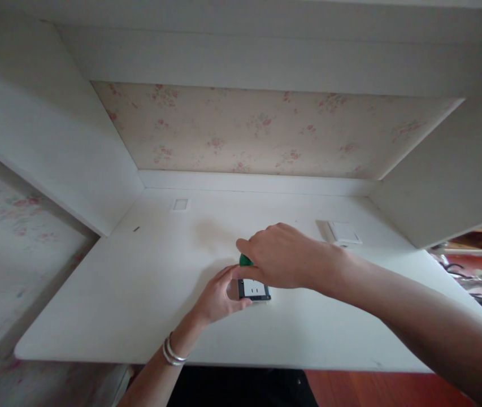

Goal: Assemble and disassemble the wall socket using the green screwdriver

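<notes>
- The left hand's fingers [234, 276] are curled narrowly round the left end of a small socket block [254, 289]. The thumb is at its near edge and the fingertips are over its far edge, so they pinch it in place.
- The right hand [283, 257] is closed in a fist round a green handle [244, 260]. Only a rounded green stub shows between the knuckles and the thumb, and whatever shaft or tip it has is hidden under the palm.
- The green handle sits just behind the socket block and slightly to its left, directly above the edge the left fingertips hold. The tool seems to point down at the block, but I cannot tell whether they touch.
- The right hand is above the socket block and covers its far side, while the left hand [217, 297] comes in from its left. Both are at the block, and neither is clearly nearer.
- The socket block lies flat on the white desk [139, 294] with its long axis running left to right. It has a white face with small slots in a dark frame, and the face is turned up.
- Two silver bangles [172, 353] ring the left wrist, nearer the body than the socket block.
- A white square plate [343, 232] lies well to the right of the socket block and further back.
- A small rectangular inset [180, 204] sits well behind the socket block and to its left, near the desk's back edge.
</notes>
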`<state>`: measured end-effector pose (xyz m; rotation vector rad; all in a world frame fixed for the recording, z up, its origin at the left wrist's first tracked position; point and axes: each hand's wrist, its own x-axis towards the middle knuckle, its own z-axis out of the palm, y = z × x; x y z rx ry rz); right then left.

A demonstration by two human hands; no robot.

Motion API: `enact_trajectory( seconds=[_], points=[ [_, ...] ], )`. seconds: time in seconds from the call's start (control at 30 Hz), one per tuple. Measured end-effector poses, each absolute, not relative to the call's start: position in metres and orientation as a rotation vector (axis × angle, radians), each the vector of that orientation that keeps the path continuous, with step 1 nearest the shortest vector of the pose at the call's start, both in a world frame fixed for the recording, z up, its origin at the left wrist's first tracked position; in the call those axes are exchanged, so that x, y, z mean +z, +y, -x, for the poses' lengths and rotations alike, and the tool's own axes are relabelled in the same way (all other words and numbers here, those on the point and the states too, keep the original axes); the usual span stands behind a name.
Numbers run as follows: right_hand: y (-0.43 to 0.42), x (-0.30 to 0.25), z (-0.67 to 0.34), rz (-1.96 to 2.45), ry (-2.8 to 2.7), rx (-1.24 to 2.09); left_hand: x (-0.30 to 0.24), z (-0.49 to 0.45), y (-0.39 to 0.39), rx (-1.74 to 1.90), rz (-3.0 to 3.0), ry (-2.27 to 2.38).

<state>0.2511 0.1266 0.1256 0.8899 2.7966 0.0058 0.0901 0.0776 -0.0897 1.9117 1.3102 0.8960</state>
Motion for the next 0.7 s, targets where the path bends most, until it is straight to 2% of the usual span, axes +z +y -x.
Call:
enact_trajectory(
  seconds=[0.23,0.4,0.57,0.7],
  points=[
    [0.1270,0.1249,-0.2440,-0.739,2.852,-0.126,-0.0866,-0.0909,0.0763,0.866,-1.910,1.348],
    [0.1309,0.1219,-0.2403,-0.808,2.823,0.115,-0.0871,-0.0896,0.0768,0.869,-1.901,1.356],
    [0.1320,0.1244,-0.2417,-0.695,2.871,-0.022,-0.0865,-0.0900,0.0770,0.862,-1.905,1.323],
    [0.1342,0.1235,-0.2423,-0.720,2.829,0.110,-0.0873,-0.0904,0.0769,0.872,-1.922,1.325]
  ],
)
